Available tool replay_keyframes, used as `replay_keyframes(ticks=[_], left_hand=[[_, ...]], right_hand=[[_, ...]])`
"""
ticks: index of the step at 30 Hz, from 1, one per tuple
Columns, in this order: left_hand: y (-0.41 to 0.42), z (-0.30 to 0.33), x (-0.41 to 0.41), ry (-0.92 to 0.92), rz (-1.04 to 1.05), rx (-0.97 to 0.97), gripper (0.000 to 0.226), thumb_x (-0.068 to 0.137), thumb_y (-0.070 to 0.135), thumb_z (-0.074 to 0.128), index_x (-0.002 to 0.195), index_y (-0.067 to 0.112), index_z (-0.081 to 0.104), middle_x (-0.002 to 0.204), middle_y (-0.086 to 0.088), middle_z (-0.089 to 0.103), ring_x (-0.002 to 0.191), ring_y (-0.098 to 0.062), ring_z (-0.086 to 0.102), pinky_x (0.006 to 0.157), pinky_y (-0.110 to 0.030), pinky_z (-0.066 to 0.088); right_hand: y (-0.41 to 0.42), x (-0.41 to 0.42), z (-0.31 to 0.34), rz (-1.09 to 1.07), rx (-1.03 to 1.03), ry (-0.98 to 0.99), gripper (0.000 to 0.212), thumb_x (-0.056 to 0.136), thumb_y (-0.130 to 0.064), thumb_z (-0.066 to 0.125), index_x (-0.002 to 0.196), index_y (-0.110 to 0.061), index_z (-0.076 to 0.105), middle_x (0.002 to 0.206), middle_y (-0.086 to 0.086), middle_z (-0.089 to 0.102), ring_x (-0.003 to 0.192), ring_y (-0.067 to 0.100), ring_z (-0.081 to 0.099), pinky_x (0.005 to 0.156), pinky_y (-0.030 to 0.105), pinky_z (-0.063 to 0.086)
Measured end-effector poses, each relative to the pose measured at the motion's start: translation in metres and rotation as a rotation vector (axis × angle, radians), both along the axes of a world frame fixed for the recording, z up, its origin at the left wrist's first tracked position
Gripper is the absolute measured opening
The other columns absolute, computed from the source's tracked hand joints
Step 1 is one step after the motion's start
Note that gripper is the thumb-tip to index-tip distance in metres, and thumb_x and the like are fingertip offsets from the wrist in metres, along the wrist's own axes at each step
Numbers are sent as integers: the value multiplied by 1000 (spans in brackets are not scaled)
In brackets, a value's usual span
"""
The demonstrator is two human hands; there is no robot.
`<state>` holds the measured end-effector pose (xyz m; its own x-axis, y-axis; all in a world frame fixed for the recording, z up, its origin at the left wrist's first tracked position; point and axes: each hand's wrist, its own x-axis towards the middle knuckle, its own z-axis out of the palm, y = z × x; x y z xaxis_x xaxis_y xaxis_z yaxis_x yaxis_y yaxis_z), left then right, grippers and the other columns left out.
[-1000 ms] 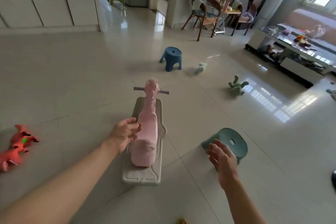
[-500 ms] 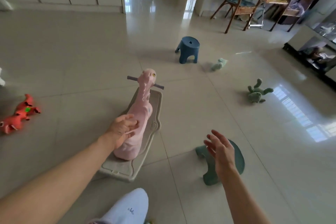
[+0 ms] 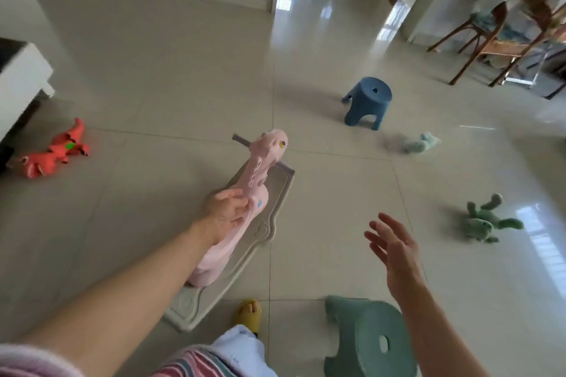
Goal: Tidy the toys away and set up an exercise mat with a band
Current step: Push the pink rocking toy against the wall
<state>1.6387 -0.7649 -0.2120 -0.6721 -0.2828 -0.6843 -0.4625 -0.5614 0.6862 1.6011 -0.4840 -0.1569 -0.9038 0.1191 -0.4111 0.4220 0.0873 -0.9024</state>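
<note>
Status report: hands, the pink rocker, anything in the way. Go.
Left hand grips pink rocking toy at its back. Right hand open, holds nothing. Green stool beside the feet, blue stool and plush toys ahead.

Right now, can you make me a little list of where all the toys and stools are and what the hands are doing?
left hand: grips the pink rocking dinosaur at its back
right hand: open, fingers spread, holds nothing
red dinosaur toy: on the floor, far left
green plush: on the floor, right
pale plush: on the floor beside the blue stool
teal stool: near the person's feet, below the right hand
exercise mat: not in view
</note>
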Motion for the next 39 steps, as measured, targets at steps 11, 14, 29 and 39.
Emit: replay_keyframes(ticks=[11,14,29,39], left_hand=[[-37,-7,-49,-23,266,-9,39,86,-1,53,124,10,48,79,-1,66,75,-14,61,73,-31,39],[-47,-10,-54,-29,416,12,43,87,-4,49,129,5,44,71,0,67,67,-12,64,71,-30,38],[-23,-75,-58,-412,628,-291,39,84,-6,57,122,0,52,92,-9,60,72,-12,54,50,-11,39],[-44,-175,-40,-670,545,-467,36,81,-1,63,116,0,57,122,-22,56,105,-33,57,81,-27,45]], right_hand=[[-66,-122,-11,344,55,-86,28,93,-6,50,119,-11,56,107,12,60,81,18,59,90,37,42],[-96,-155,-24,477,58,-103,26,92,-8,52,117,-13,57,100,8,63,78,16,60,83,32,43],[-214,-253,-119,1352,378,-12,30,87,-10,58,116,-16,62,102,3,65,80,8,57,65,13,41],[-257,-250,-219,1943,891,627,43,90,-21,54,132,-20,48,137,0,49,127,19,40,106,30,27]])
